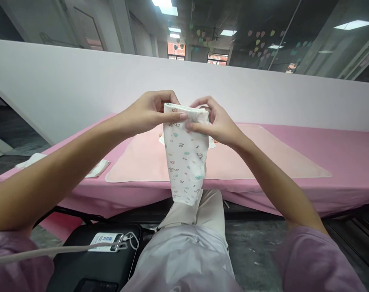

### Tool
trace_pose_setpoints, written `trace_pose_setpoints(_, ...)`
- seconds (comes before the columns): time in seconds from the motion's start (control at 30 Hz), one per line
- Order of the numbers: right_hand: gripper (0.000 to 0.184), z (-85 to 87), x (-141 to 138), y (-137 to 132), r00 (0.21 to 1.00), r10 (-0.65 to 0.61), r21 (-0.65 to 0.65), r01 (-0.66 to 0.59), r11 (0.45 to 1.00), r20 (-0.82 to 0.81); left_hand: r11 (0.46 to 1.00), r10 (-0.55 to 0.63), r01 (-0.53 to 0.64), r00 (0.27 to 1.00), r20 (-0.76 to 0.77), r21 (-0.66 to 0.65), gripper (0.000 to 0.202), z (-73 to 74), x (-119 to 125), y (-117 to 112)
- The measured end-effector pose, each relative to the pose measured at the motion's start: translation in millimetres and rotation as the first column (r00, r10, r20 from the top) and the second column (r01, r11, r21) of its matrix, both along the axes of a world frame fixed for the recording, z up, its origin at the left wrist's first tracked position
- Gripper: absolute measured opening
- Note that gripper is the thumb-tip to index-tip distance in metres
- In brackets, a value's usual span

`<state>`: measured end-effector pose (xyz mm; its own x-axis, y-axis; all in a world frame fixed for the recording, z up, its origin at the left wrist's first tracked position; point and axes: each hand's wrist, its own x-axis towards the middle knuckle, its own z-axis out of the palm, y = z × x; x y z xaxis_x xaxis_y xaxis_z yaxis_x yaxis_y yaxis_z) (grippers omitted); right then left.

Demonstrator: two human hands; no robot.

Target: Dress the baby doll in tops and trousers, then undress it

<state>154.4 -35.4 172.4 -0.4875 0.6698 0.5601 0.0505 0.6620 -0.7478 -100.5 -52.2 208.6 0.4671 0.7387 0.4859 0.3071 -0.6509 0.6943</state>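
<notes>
Between my hands hangs a small white garment (186,162) with a print of tiny animals and green and brown spots. It looks like baby trousers folded lengthwise, with the waistband on top and the narrower end hanging down over my lap. My left hand (161,107) pinches the waistband's left side, thumb in front and fingers behind. At the right side, my right hand (213,121) grips the same band, its thumb slightly blurred on the front. Behind the garment, a white printed cloth (212,142) lies mostly hidden on the peach mat (248,158).
A pink-covered table (309,150) carries the mat. Folded white cloth (98,168) lies near its front left edge, beside another white cloth (32,160). A white partition (111,81) rises behind. At lower left are a black seat (80,265), a badge (106,242) on a strap and a phone (96,285).
</notes>
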Motion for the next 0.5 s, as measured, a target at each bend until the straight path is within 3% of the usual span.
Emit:
trace_pose_setpoints(0.13, 0.057, -17.6, 6, 5, 0.996, 0.079, -0.156, -0.084, 0.984, -0.040, 1.000, -0.003, 0.003, 1.000, -0.007, 0.027, 0.046, 8.1, -7, 2)
trace_pose_setpoints(0.27, 0.056, -24.0, 3, 8, 0.988, 0.003, -0.094, -0.018, 0.995, -0.154, 0.989, -0.145, 0.146, 0.979, -0.142, -0.003, 0.047, 12.1, -19, 13)
trace_pose_setpoints(0.37, 0.062, -28.1, 1, 13, 0.982, -0.027, -0.080, 0.012, 0.997, -0.187, 0.973, -0.230, 0.231, 0.972, -0.048, 0.013, 0.048, -0.8, -25, 21)
trace_pose_setpoints(0.5, 0.077, -33.5, -1, 21, 0.976, -0.033, -0.027, 0.028, 0.999, -0.215, 0.981, -0.186, 0.178, 0.976, 0.109, 0.083, 0.051, -24.2, -22, 18)
